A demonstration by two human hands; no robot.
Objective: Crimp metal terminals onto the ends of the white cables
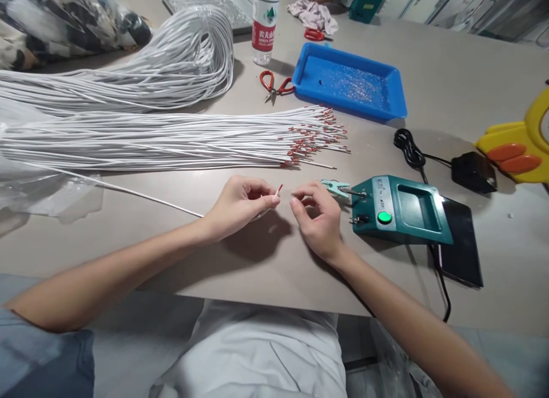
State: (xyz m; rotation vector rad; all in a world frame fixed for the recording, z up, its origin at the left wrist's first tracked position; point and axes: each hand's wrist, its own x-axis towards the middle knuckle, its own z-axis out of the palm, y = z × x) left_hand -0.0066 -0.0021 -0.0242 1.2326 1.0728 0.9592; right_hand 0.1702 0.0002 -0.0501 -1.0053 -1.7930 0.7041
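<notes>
My left hand pinches a thin white cable close to its end, where a short red tip sticks up past the thumb and forefinger. The cable runs back to the left under a plastic sheet. Just right of that tip, my right hand is loosely curled, thumb near forefinger, with nothing visible between them. Beside it stands a teal device with a lit green button and a pale green clip at its front. Behind my hands lies a bundle of white cables with red ends.
A coil of white cable lies behind, near a water bottle. Red-handled snips touch a blue tray holding small scraps. On the right are a black phone, a power adapter and a yellow object.
</notes>
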